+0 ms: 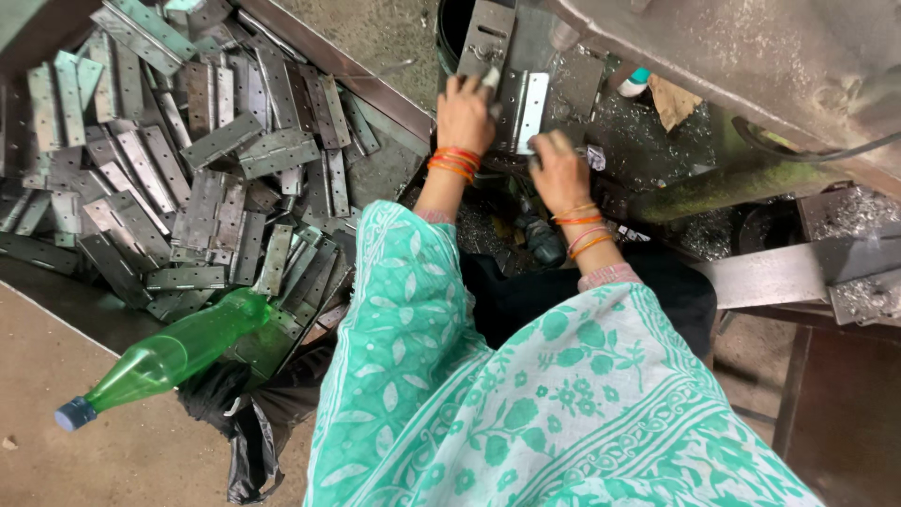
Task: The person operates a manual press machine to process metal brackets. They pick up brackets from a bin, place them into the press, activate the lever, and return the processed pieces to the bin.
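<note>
My left hand point(464, 111) rests on the left leaf of an opened metal hinge point(522, 105) lying on the machine's dark work bed point(582, 84), fingers curled over its upper edge. My right hand point(559, 167) grips the hinge's lower right edge. Both wrists carry orange bangles. A second flat steel plate with slots point(488, 36) lies just beyond the hinge. Whether anything clamps the hinge from above is hidden.
A metal tray point(375, 94) at my left holds several loose grey hinges point(216, 178). A green plastic bottle point(169, 355) with a blue cap lies beside a black bag point(246, 422). The machine's frame point(751, 47) and a green lever bar point(732, 183) stand at right, with metal shavings around.
</note>
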